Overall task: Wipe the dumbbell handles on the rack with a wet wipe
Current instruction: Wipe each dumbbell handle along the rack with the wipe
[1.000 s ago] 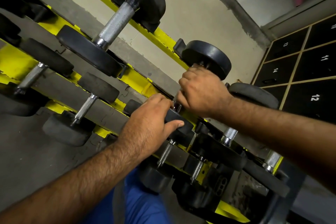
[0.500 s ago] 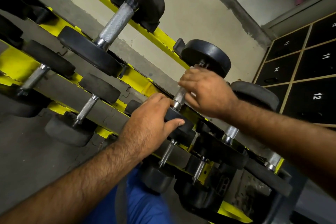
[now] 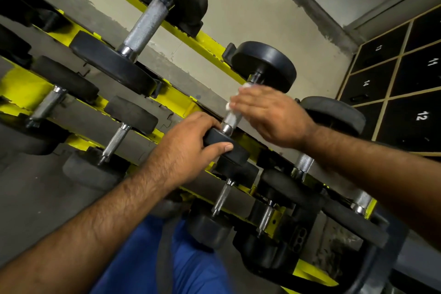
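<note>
A black dumbbell with a knurled steel handle [image 3: 232, 119] lies across the top tier of the yellow rack [image 3: 210, 39], its far head [image 3: 269, 64] against the back rail. My left hand [image 3: 191, 148] grips its near head [image 3: 225, 148]. My right hand [image 3: 269, 114] lies over the handle's upper part with fingers loosened, a white wet wipe [image 3: 248, 89] showing at the fingertips against the handle. The wipe is mostly hidden under the hand.
A bigger dumbbell [image 3: 145, 28] sits left on the same tier, and several smaller ones [image 3: 117, 138] fill the lower tiers. Numbered black lockers [image 3: 405, 83] stand at right, a pale wall [image 3: 250, 7] behind. My blue trousers [image 3: 191, 262] are below.
My right hand went from a tight grip around the handle to a looser one, sliding up toward the far head, so the lower handle and the wipe now show. The left hand held still.
</note>
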